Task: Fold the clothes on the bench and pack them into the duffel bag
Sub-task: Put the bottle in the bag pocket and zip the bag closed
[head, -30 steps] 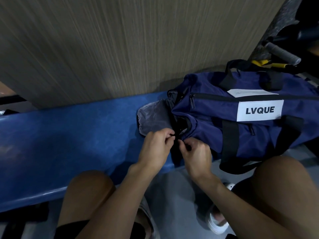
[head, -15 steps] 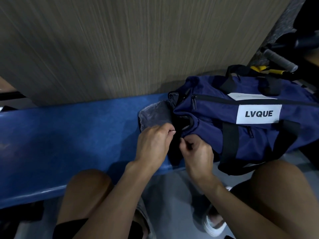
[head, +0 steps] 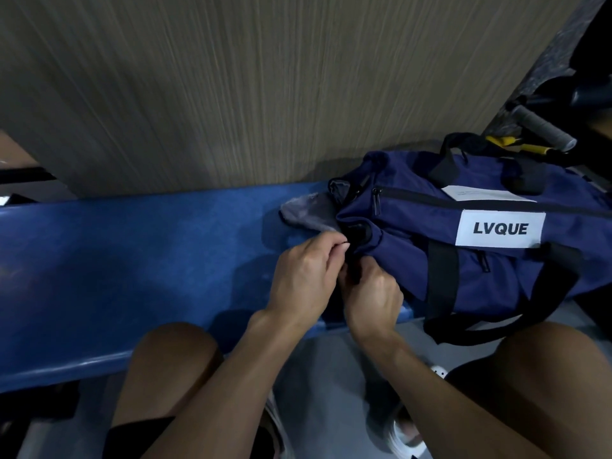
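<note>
Head camera looks down on a long blue table [head: 132, 260] that runs along a wall [head: 231, 94] of streaky wood-grain panels. A navy duffel bag [head: 414, 260] lies toward the table's right end, its back close to the wall and its near side reaching over the front edge. A white label [head: 500, 228] on its side reads LVQUE, and a white paper tag [head: 486, 195] lies on top beside the closed black top zip [head: 463, 201]. Black carry straps [head: 442, 276] cross the side of the bag, and one loop hangs down past the front edge.

A grey cloth [head: 304, 212] pokes out of the bag's left end and lies on the table, partly inside and partly out.

Both hands meet at that left end, just in front of the cloth. The left hand [head: 306, 276] has its fingers curled, with thumb and forefinger pinched together on a black part of the duffel bag. The right hand [head: 374, 298] is clenched on the same black part just below, knuckles up. Whether that part is a zip pull or a strap end, I cannot tell.

Two bare knees [head: 172, 359] frame the lower view, over a grey floor [head: 328, 376], with a white shoe [head: 405, 435] between them. Behind the bag, in the far right corner, a grey wrapped handle [head: 543, 127] and something yellow [head: 516, 145] are in view.
</note>
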Action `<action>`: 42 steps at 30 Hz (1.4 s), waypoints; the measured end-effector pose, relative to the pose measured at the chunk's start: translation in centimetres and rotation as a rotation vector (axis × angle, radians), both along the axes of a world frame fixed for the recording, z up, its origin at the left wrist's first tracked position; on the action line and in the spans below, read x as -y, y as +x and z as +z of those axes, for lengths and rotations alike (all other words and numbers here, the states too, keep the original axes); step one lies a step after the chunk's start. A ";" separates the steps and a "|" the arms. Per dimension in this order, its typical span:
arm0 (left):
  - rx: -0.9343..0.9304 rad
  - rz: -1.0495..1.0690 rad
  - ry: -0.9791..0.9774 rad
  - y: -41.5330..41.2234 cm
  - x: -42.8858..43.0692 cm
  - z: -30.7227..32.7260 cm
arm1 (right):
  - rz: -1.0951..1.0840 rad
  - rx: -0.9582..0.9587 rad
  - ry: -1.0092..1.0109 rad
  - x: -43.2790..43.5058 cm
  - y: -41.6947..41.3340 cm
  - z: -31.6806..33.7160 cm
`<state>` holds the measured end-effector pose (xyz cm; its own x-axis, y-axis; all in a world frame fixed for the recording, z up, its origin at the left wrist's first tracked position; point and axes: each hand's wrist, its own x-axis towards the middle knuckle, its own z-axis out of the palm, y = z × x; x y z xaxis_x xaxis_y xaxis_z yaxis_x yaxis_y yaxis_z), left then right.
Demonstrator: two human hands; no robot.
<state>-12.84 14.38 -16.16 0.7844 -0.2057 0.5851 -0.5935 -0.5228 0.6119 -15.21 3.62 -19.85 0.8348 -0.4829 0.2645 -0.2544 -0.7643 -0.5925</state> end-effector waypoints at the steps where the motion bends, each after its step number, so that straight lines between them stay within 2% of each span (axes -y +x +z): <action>1: 0.004 0.000 -0.029 0.1 0.0 0.1 | -0.001 -0.008 0.006 0.1 -0.1 0.1; 6: -0.061 -0.044 -0.153 0.7 0.4 0.7 | 0.009 0.247 0.004 0.4 -0.8 2.1; 12: -0.111 -0.070 -0.257 0.9 0.9 1.0 | 0.000 0.114 -0.017 1.1 0.1 2.5; 19: -0.310 -0.077 -0.484 1.3 0.9 1.9 | 0.019 0.034 0.053 0.3 0.1 2.6; 21: -0.341 -0.075 -0.517 1.6 0.8 2.3 | 0.031 0.050 0.044 0.2 -0.5 2.9; 25: -0.385 -0.116 -0.542 1.8 0.9 3.2 | 0.048 0.218 0.015 0.6 -0.3 5.2; 34: -0.383 -0.088 -0.556 2.0 1.1 2.9 | 0.122 0.075 -0.094 0.9 0.7 6.5; 42: -0.408 -0.038 -0.711 2.6 0.1 3.9 | 0.184 0.150 -0.169 2.0 -2.1 6.7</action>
<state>-10.23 14.29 -12.29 0.9636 0.0761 0.2564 -0.2626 0.0868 0.9610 -17.29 1.63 -13.14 0.8496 -0.2654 0.4557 -0.0210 -0.8804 -0.4737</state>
